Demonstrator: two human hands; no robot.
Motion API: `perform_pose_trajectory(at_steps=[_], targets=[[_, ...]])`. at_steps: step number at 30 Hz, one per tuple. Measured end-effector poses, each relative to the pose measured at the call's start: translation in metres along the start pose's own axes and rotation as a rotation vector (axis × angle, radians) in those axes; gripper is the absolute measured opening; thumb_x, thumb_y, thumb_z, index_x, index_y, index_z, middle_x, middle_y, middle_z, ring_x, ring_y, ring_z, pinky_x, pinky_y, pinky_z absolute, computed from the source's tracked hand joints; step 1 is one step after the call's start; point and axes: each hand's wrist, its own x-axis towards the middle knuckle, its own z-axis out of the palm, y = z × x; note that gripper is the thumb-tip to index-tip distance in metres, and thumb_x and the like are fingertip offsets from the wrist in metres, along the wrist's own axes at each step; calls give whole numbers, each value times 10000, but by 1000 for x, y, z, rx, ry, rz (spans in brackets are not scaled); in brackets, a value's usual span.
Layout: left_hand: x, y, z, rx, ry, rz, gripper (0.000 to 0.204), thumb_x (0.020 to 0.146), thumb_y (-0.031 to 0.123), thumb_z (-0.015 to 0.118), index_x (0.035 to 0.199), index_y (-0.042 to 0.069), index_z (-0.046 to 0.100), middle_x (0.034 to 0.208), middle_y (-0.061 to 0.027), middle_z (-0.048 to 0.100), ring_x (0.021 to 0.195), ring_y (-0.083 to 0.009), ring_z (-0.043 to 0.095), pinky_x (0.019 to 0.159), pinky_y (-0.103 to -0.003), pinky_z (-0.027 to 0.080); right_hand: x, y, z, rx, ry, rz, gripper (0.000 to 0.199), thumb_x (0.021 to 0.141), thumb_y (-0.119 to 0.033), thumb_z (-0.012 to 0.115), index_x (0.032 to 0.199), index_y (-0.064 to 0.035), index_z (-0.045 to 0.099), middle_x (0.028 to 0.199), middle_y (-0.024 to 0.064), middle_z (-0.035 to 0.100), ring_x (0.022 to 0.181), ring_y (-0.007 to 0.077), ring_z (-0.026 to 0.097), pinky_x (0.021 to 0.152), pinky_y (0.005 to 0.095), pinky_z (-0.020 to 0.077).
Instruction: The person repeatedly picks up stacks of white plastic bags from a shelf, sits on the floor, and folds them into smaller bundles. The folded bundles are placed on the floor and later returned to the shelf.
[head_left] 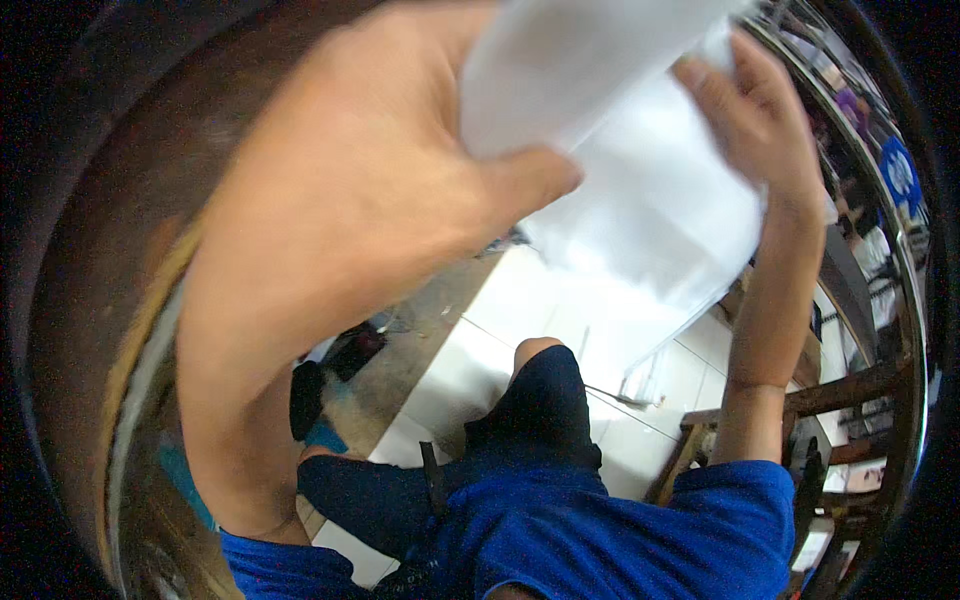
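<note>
A thin white sheet hangs spread between my raised hands; whether it is paper, cloth or plastic I cannot tell. Large and near at the upper left, my left hand is closed on the sheet's left part, its thumb lying on the near face and its other fingers hidden. My right hand pinches the sheet at the upper right, thumb and fingers bent around the edge. Both hands are somewhat blurred. The sheet's lower part droops in soft folds above the floor.
A dark brown wooden surface with a curved pale edge lies to my left. White floor tiles show below. Wooden bars and a rack of mixed goods stand at the right. Dark items lie low at the left.
</note>
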Motion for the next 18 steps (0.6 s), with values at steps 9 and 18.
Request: perform_pose_trajectory(at_steps=[9,18], targets=[[-34,-152,188,36,34,-63,280,794,228,702,929,-11,649,767,-237,638,713,-392,645,653,-449,500,-157,65,100,-365,-205,298,179,878,-164,652,920,-20,556,632,203,563,559,378,562,516,410,443],[-229,-255,409,-363,318,-827,500,843,360,675,1076,-80,620,1072,-247,646,1015,-337,633,876,-392,491,-302,102,230,-321,-548,521,184,872,-178,587,869,1,541,686,207,651,643,377,663,571,463,529]])
